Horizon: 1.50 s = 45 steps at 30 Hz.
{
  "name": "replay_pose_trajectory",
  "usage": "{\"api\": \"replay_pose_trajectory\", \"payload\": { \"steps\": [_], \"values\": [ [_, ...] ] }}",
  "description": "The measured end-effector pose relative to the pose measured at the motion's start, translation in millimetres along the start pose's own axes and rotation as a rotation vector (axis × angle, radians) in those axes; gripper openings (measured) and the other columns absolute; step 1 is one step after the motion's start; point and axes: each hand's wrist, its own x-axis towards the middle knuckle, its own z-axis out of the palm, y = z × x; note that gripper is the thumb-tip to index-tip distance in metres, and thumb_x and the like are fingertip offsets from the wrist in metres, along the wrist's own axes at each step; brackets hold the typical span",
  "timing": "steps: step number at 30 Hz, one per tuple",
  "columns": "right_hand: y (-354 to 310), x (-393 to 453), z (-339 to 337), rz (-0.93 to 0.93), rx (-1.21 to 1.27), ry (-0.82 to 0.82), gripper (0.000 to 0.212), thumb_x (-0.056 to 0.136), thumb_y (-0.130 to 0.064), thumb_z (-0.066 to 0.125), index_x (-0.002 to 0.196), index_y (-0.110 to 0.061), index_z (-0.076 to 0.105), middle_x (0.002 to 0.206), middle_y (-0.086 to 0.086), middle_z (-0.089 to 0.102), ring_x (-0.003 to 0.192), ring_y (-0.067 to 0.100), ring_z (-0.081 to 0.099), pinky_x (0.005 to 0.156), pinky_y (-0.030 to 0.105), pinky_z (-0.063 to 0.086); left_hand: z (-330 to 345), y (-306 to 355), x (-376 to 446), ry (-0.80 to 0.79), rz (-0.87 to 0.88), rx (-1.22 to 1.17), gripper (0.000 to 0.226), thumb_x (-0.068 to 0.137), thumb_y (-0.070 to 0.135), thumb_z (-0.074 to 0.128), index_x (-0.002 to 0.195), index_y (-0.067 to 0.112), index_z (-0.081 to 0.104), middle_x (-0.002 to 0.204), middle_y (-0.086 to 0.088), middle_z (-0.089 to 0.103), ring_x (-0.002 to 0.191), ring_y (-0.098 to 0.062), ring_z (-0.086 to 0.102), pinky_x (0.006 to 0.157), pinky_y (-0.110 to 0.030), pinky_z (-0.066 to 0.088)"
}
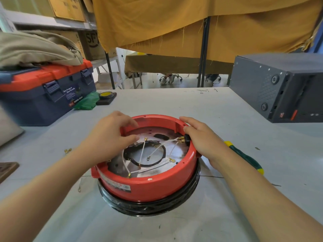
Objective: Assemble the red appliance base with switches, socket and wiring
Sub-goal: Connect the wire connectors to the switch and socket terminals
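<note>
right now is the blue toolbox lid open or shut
Shut. The orange lid sits flat on the blue toolbox, both front latches are folded down, and a beige cloth lies on top.

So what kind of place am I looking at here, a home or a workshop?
Most likely a workshop or small assembly room. A blue and orange toolbox sits on the grey worktable, cardboard boxes fill metal shelving behind it, and a green-handled screwdriver lies beside the opened red appliance base.
</note>
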Motion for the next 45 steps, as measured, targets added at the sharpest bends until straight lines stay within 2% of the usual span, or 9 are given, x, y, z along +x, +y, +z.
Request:
{"api": "replay_pose_trajectory", "payload": {
  "steps": [4,8,15,20,26,32,37,41,45],
  "values": [
    [1,0,0,-0.015,-0.047,0.014,0.044,0.098,-0.016,0.034,0.138,-0.029,0.047,0.078,-0.019,0.045,0.062,0.004,0.048,0.055,0.019,0.035,-5,-19,-16,0.027,-0.182,0.101,0.036,0.081,0.028,0.068,0.115,0.021,0.059,0.118,-0.003,0.046,0.113,-0.022,0.044,0.091,-0.030,0.034],
    [-3,-4,-3,-0.033,-0.027,0.028,0.037,0.096,-0.014,0.037,0.115,-0.039,0.055,0.073,-0.010,0.058,0.052,0.008,0.049,0.049,0.019,0.038,-11,-27,-20,0.022,-0.289,0.083,0.039,0.085,0.028,0.063,0.120,0.015,0.059,0.119,-0.007,0.058,0.103,-0.023,0.057,0.085,-0.032,0.043],
    [-4,-4,-10,-0.016,0.084,0.087,0.013,0.090,-0.016,0.054,0.096,-0.025,0.062,0.100,-0.004,0.064,0.092,0.014,0.060,0.079,0.028,0.049,-12,-25,-8,-0.035,-0.339,-0.098,0.036,0.084,0.019,0.063,0.120,0.020,0.060,0.105,-0.003,0.065,0.085,-0.016,0.060,0.074,-0.029,0.051],
    [-5,-3,-17,-0.028,0.105,0.084,0.012,0.092,-0.021,0.057,0.102,-0.021,0.064,0.105,-0.002,0.064,0.091,0.008,0.058,0.074,0.019,0.042,-8,-23,6,-0.115,-0.281,-0.291,0.031,0.084,0.012,0.063,0.109,0.030,0.063,0.096,0.002,0.070,0.075,-0.004,0.064,0.056,-0.016,0.051],
    [-10,-6,-24,-0.020,0.118,-0.041,0.026,0.091,-0.020,0.061,0.117,-0.020,0.063,0.115,-0.005,0.066,0.108,0.009,0.061,0.101,0.028,0.043,0,-9,24,-0.257,-0.119,-0.374,0.035,0.085,0.000,0.056,0.104,0.029,0.063,0.105,0.004,0.069,0.096,-0.008,0.065,0.082,-0.028,0.054],
    [-9,-5,-27,-0.014,0.119,-0.141,0.036,0.088,-0.017,0.064,0.124,-0.022,0.059,0.121,-0.008,0.064,0.107,0.004,0.062,0.098,0.025,0.046,5,3,39,-0.380,0.057,-0.360,0.040,0.086,-0.009,0.051,0.114,0.019,0.059,0.117,0.009,0.063,0.110,-0.002,0.058,0.095,-0.020,0.046],
    [-9,-5,-24,-0.035,0.026,-0.206,0.034,0.089,-0.007,0.062,0.118,-0.023,0.060,0.107,-0.011,0.068,0.090,0.002,0.067,0.077,0.012,0.051,10,11,41,-0.381,0.142,-0.300,0.042,0.090,-0.002,0.052,0.125,0.022,0.054,0.124,0.013,0.058,0.111,0.007,0.053,0.096,-0.012,0.041],
    [-9,-4,-24,-0.047,-0.056,-0.110,0.032,0.087,0.003,0.055,0.110,-0.018,0.066,0.102,-0.003,0.071,0.095,0.013,0.066,0.082,0.021,0.052,8,3,32,-0.359,0.087,-0.252,0.038,0.090,0.021,0.060,0.126,0.030,0.051,0.123,0.013,0.056,0.110,-0.004,0.056,0.096,-0.023,0.044],
    [-9,-4,-21,-0.062,-0.081,-0.080,0.032,0.089,0.003,0.053,0.109,-0.018,0.066,0.103,-0.001,0.070,0.097,0.015,0.066,0.089,0.028,0.051,4,-10,21,-0.368,-0.026,-0.313,0.031,0.086,0.023,0.065,0.116,0.029,0.058,0.107,0.013,0.066,0.091,-0.001,0.063,0.085,-0.022,0.050]
  ]
}}
